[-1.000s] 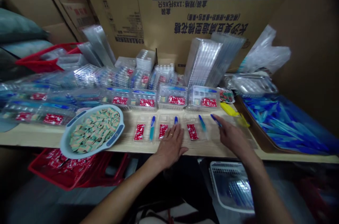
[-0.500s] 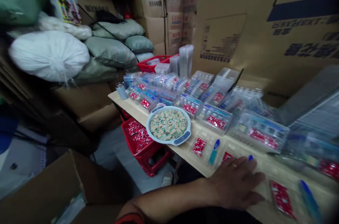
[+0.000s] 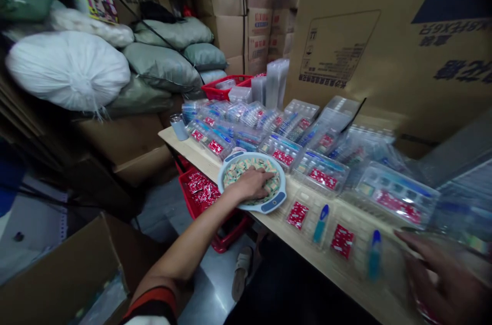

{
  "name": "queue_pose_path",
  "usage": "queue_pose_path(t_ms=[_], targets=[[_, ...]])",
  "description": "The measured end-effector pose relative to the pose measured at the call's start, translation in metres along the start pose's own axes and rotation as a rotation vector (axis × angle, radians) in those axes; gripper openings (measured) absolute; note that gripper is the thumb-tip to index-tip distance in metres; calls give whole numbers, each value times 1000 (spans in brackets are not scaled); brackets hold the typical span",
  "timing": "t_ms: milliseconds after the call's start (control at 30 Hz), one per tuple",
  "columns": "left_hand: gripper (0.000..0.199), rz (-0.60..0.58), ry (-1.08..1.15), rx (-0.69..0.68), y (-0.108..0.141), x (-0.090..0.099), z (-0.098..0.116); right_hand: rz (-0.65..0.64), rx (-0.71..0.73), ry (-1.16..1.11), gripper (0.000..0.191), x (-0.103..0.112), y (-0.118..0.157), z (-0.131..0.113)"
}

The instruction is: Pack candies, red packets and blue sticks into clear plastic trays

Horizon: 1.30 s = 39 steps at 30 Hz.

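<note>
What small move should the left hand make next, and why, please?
Probably move one small packet from the round bowl with the left hand into the nearest clear tray: it holds a red sachet and blue item but no small packet, unlike the filled trays behind.

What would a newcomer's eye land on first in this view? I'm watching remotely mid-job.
Probably the round pale-blue tray of small wrapped packets near the left end of the table, with the left hand resting on them. Next come the clear plastic trays of red packets across the table, then the big white sack at far left.
</note>
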<state>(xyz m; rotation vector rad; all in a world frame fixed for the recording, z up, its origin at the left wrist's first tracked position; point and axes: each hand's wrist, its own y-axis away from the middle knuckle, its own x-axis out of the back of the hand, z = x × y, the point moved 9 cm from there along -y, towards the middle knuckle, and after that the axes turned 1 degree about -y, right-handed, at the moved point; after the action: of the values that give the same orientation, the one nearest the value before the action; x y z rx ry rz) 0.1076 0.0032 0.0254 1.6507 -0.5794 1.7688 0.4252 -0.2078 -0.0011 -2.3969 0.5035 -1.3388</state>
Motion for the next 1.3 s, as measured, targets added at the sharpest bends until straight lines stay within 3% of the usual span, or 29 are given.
queue_pose_path(t_ms=[133,233,300,400,467,533,633,733,833,1067,1300], targets=[[34,72,-59,26,-8,-7,-3,-109,197,26,37,-55,-41,-74],[25,164,76,65,-9,-3,-22,-163,259,-46,38,-85,-77,-132],[17,267,325,125,-7,3,-44,-208,258,-146,37,-102,-103,-161],[19,412,897,233,0,2,-81,-237,174,-295,35,-131,-144,-187],[26,431,1232,269,3,-9,-93,-226,68,-342,36,-157,-168,-193],[33,438,1412,268,5,-16,-96,-214,-35,-367,40,-186,-184,-195],[48,509,1480,250,8,-17,-98,-220,-110,-427,39,-226,-191,-198],[57,542,1413,273,9,-18,-102,-226,-129,-466,21,-248,-188,-194],[52,513,1346,265,7,-18,-102,-216,-141,-485,16,-254,-185,-184],[28,534,1118,266,5,-15,-106,-208,-117,-462,24,-249,-185,-180],[29,556,984,173,4,-4,-92,-175,-95,-462,37,-242,-184,-184]])
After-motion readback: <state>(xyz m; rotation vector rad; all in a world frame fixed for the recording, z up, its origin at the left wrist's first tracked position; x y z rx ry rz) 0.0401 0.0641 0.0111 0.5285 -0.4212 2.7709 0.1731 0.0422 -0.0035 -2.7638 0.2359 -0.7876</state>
